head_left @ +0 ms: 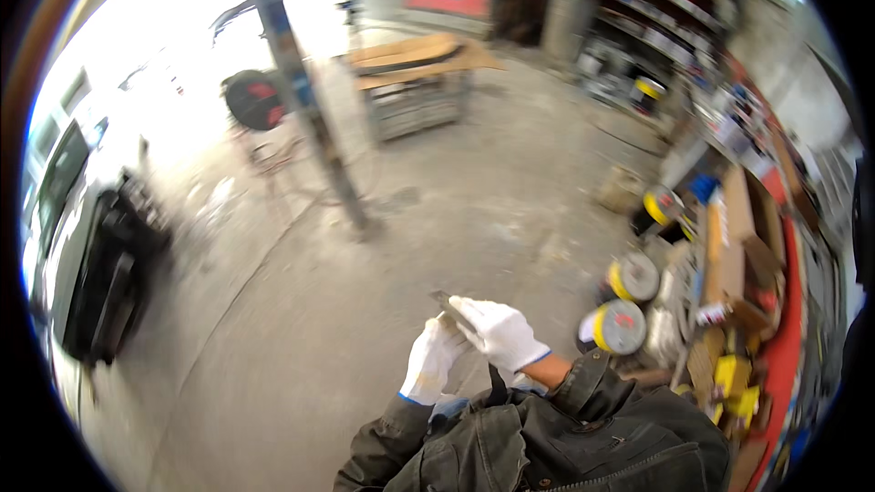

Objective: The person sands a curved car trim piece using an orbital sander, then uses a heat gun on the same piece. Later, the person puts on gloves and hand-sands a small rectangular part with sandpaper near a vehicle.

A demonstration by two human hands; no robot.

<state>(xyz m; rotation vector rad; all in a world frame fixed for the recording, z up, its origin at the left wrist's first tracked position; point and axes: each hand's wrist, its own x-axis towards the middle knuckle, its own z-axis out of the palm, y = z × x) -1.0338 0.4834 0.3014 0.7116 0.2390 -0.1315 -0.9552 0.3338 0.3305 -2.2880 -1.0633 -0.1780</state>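
Observation:
In front of my jacket, both hands come together in white knit gloves. My right hand point(501, 334) is closed around a narrow, flat, grey-brown piece point(453, 310) whose end sticks out past the fingers. Against the lower side of the same piece, my left hand point(432, 363) has its fingers pressed together and touching it. Blur and the gloves hide most of the piece, so its kind cannot be told. A dark strap-like strip point(497, 386) hangs just below the hands.
Several cans with yellow bands point(621, 327) stand on the floor at right, beside an open cardboard box point(743, 237). Farther off are a blue-grey post point(305, 91), a low stand topped with cardboard point(410, 55) and loaded shelves point(652, 18). A black vehicle part point(109, 273) is at left.

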